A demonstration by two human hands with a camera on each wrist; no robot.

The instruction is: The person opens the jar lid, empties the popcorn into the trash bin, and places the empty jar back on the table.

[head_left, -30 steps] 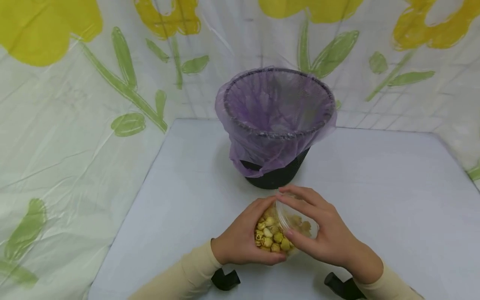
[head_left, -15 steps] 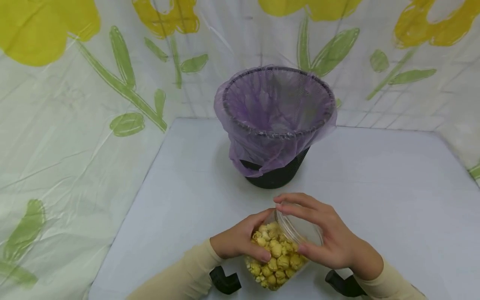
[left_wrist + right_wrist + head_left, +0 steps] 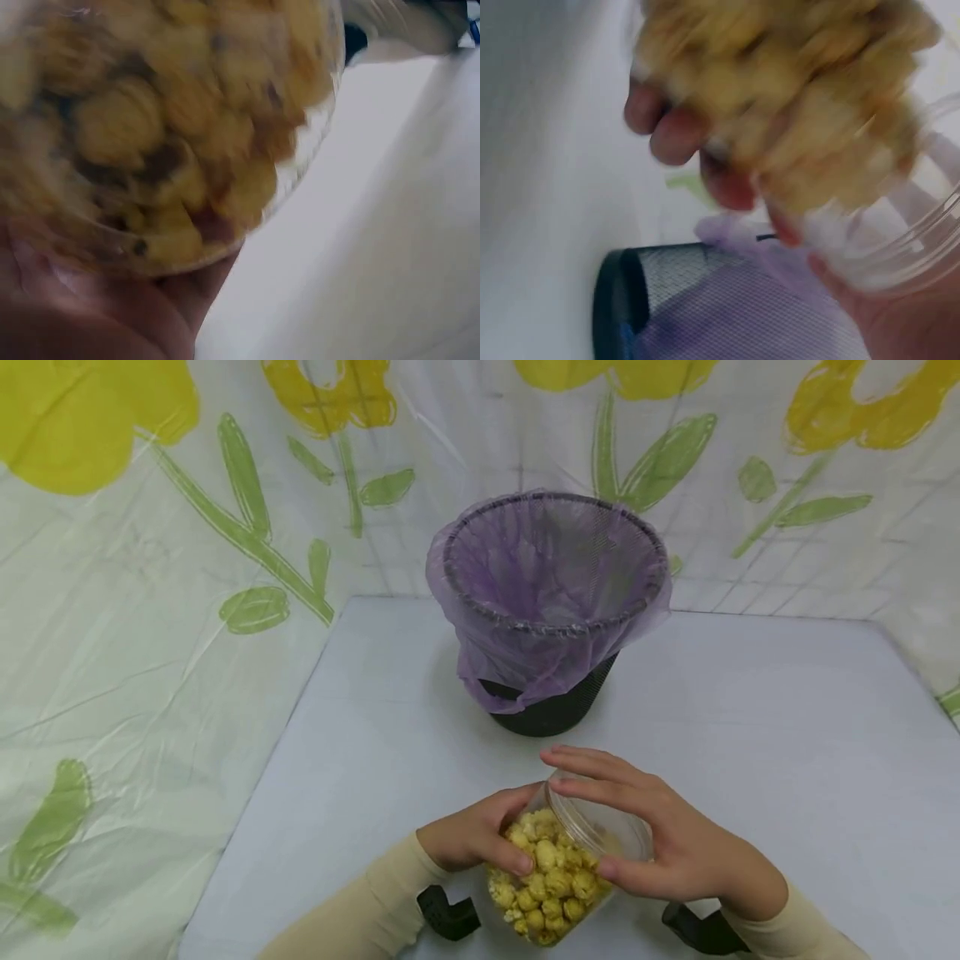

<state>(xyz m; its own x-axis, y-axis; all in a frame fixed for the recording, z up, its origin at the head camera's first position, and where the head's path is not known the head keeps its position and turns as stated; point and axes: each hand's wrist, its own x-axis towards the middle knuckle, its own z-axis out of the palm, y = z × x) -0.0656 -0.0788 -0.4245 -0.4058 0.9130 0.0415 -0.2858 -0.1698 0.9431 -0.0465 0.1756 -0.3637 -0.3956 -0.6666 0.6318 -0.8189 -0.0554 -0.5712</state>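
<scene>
Tilted popcorn jar (image 3: 551, 889) was gripped by left hand (image 3: 476, 837), lid (image 3: 619, 828) by wide-spanned right hand (image 3: 671, 833); spillage was risked by abrupt loosening.

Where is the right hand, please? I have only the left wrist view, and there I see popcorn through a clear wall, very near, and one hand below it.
Observer: The right hand is at the ridged clear end of the jar, with the thumb on one side and fingers on the other.
Operator: Thank you. Which other thing stands near, that my view does not show?
Observer: A black mesh bin with a purple liner stands on the table, beyond the jar.
Operator: And the jar, is it upright or tilted?
Observer: Tilted. The head view shows its ridged end leaning toward the right hand.
</scene>
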